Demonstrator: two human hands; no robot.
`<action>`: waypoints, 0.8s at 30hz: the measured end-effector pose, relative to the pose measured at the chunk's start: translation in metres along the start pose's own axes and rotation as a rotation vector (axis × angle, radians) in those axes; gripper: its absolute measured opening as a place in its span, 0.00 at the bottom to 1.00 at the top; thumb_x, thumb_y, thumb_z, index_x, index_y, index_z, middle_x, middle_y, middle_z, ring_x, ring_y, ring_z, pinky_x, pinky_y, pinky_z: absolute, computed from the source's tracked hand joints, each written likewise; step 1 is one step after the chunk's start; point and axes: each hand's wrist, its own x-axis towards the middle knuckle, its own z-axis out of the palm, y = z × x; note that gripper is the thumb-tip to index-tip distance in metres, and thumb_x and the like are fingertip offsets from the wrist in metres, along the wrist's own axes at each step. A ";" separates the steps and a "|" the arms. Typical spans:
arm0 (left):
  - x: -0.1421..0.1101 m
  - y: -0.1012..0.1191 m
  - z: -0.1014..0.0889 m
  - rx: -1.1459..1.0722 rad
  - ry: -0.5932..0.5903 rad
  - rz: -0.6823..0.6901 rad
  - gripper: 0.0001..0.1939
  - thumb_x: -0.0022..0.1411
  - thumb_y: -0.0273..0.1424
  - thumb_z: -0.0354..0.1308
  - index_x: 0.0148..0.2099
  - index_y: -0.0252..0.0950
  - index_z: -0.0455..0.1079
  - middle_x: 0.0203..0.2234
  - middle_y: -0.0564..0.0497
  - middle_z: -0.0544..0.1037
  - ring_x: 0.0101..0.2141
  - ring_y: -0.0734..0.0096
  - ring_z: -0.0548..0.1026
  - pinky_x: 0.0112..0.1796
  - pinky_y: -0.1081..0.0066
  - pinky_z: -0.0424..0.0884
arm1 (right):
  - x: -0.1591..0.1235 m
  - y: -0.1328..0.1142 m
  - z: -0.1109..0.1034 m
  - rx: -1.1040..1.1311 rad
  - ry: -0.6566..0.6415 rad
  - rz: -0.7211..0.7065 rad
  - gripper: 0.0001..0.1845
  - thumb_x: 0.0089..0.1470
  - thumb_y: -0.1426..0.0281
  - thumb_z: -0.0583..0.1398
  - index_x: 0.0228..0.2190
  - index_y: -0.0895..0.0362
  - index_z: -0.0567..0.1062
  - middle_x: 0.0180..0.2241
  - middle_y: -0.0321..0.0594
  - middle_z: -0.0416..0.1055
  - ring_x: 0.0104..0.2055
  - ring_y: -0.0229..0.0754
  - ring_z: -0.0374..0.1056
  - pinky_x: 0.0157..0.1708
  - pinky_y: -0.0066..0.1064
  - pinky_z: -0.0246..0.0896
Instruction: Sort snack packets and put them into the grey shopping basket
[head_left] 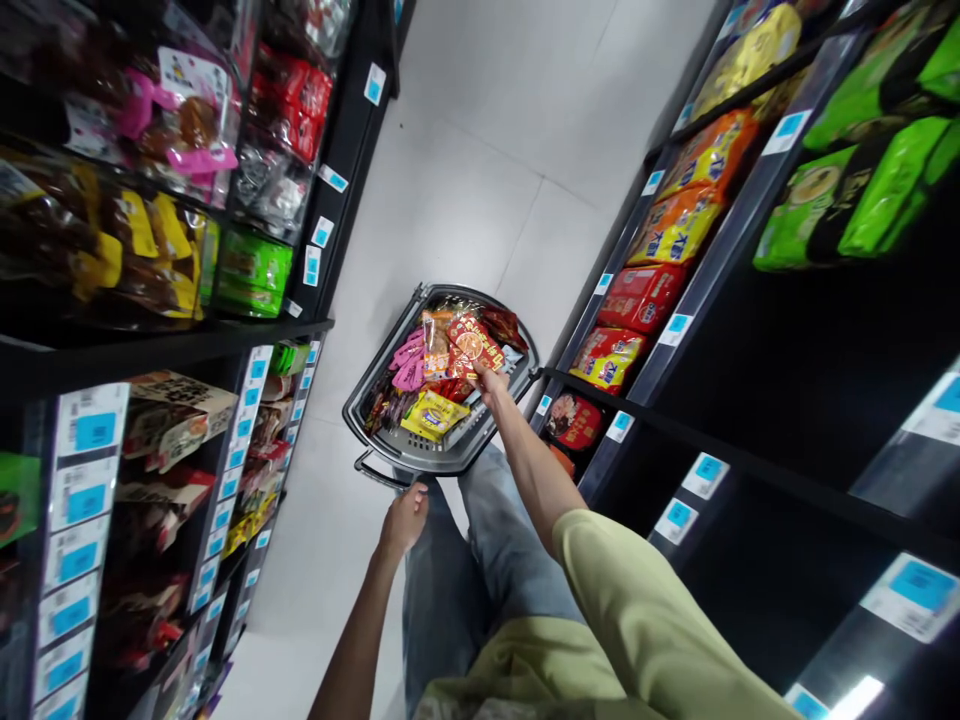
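Observation:
My right hand (491, 384) reaches out over a grey shopping basket (367, 400) and pinches the corner of a red and orange snack packet (472, 345), held just above the goods inside. My left hand (405, 520) is curled round the basket's dark handle (375, 470) at its near end and carries it. In the basket lie a pink packet (409, 362), a yellow packet (433, 413) and several other wrapped snacks.
I stand in a narrow aisle with a pale tiled floor (480, 180). Dark shelves of bagged snacks (150, 250) rise on the left. On the right, shelves hold instant noodle packs (675, 225) and green bags (877, 190); lower right shelves look bare.

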 end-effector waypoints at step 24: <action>-0.217 0.088 0.024 -0.428 0.212 0.067 0.29 0.40 0.58 0.53 0.43 0.53 0.71 0.36 0.41 0.80 0.43 0.44 0.80 0.49 0.49 0.71 | -0.331 -0.045 -0.168 -0.270 -0.723 -0.428 0.21 0.21 0.60 0.70 0.25 0.45 0.77 0.29 0.40 0.81 0.40 0.68 0.78 0.47 0.59 0.70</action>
